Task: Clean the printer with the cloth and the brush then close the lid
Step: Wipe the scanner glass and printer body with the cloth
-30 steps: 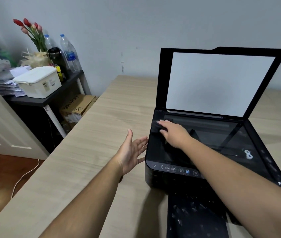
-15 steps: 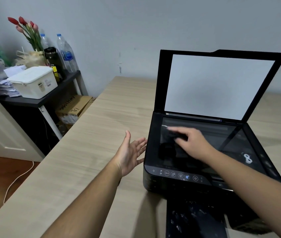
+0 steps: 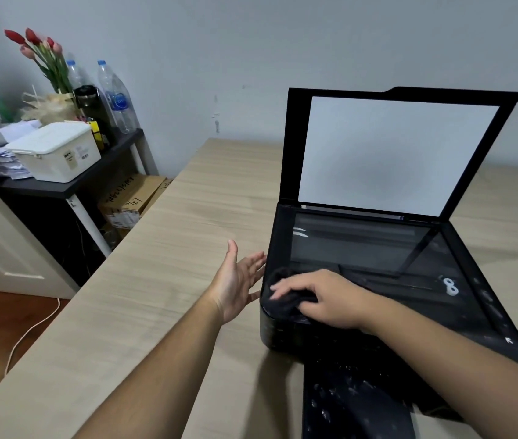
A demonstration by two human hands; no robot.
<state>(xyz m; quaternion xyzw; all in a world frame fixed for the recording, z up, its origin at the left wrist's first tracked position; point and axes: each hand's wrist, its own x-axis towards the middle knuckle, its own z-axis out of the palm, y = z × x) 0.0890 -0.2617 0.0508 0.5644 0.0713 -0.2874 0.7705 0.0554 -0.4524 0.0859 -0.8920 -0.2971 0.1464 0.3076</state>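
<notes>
— Fingers [image 3: 286, 291] on the right hand [image 3: 327, 299]?
— Bent over the cloth [image 3: 283, 307], gripping it in a wad. They press it down on the printer [image 3: 283, 337] at its front-left corner, about over the control strip.
— Left hand [image 3: 238, 280]?
— Fingers straight and spread, palm turned to the printer's left side, holding nothing. Fingertips are just beside the casing; contact can't be called.
— Cloth handling?
— Dark, soft, limp, surely light. It bunches up and droops over the front edge. Best held wadded under the palm, so it doesn't skate out on smooth plastic.
— Printer?
— Rigid black plastic box, glossy, on a pale wood-grain table [image 3: 172, 248]. Probably heavy enough to sit firm under wiping, and the left hand is placed to brace it if not. The scanner glass [image 3: 362, 248] is flat and reflective. Judged fragile and easy to smear, so light pressure only.
— Lid?
— The lid [image 3: 292, 147] is up, near upright, hinged at the back. It's a thin black frame with a matte white pad [image 3: 394, 153] inside. It looks light but stiff. Take it by the free top edge and lower it; don't let it drop on the glass.
— Brush?
— Not in view. The output tray [image 3: 346, 407] at the front is black and speckled with pale dust, likely brush work.
</notes>
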